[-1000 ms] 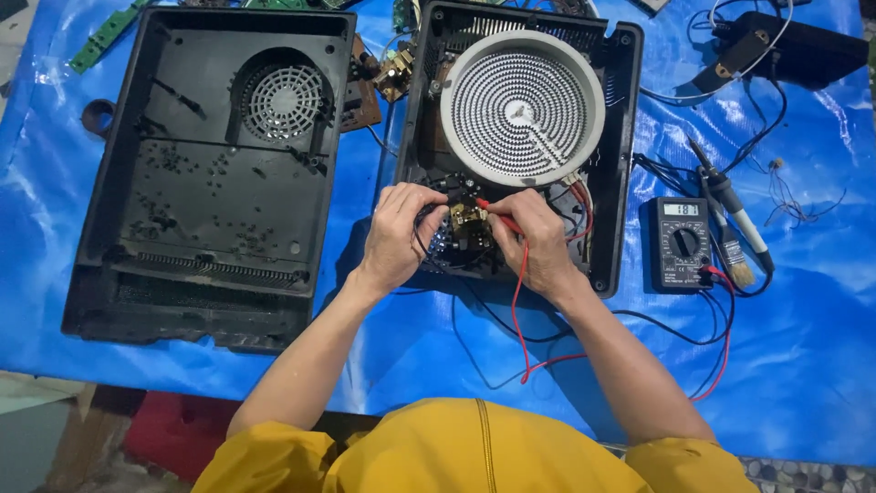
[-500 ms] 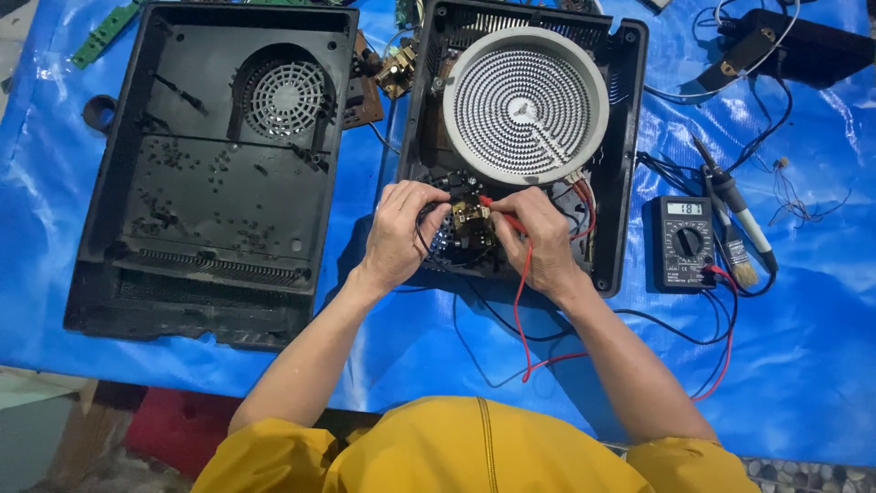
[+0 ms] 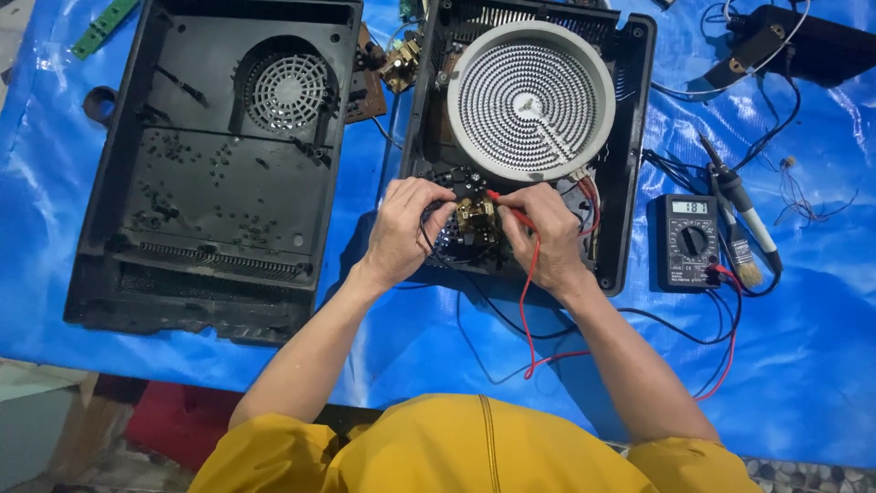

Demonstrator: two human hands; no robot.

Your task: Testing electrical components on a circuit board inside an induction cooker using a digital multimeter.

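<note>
Two hands at work over the open black cooker base (image 3: 630,137), front edge, just below the round white coil heating element (image 3: 531,100). Left hand (image 3: 406,228) curled, fingertips pinched near a black probe lead (image 3: 429,251) that runs under the palm; the tip itself is hidden, so whether the fingers really clamp it, cannot tell. Right hand (image 3: 543,233) closed in a pinch on the red probe (image 3: 506,203), tip pointing left at a small brass-coloured component (image 3: 476,216) sitting between both hands inside the base. Red wire (image 3: 525,319) drops from the right hand, loops across the blue sheet and runs on to the multimeter (image 3: 691,242). Multimeter lies flat just right of the base, display lit, dial in the middle, red and black leads plugged in at its lower edge. Beside it on the right a soldering iron (image 3: 744,205) and a small brush (image 3: 741,260), both lying on the sheet. Left of the base, the detached black housing (image 3: 219,183), inside up, round fan grille (image 3: 286,91) in its upper part. Between the two shells at the top, a brown circuit board (image 3: 370,78) with parts on it. Green board strip (image 3: 105,26) top left corner. Black device with cables (image 3: 812,41) top right. All of it rests on a surface covered with blue plastic sheet (image 3: 821,347). Yellow sleeves (image 3: 474,452) at bottom of view.
</note>
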